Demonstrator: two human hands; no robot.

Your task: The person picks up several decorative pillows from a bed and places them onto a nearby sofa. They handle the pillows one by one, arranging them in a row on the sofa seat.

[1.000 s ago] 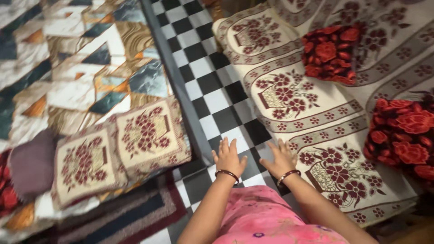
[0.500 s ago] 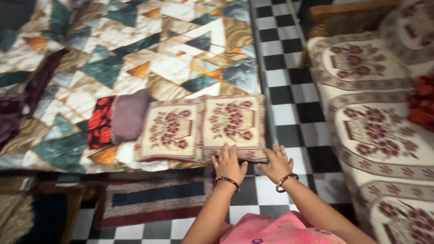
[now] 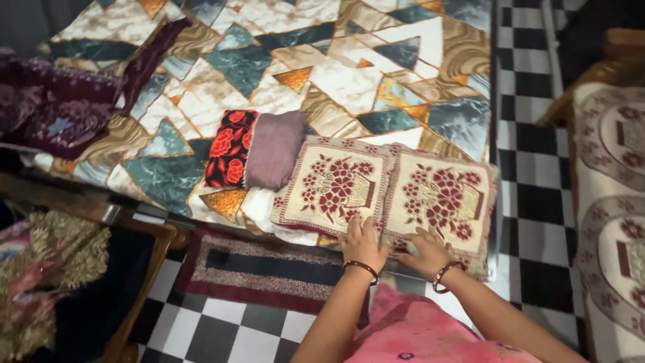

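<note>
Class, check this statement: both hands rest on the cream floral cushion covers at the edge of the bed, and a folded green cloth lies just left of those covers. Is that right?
Not quite. The folded cloth is mauve, not green, as the head view shows. The rest holds: the left hand and right hand rest on the cream floral cushion covers at the edge of the bed.

Our left hand presses the left floral cushion cover; our right hand presses the right floral cushion cover, just beyond our fingertips.

Bare forearms – dark bangle each wrist – pink garment
</note>
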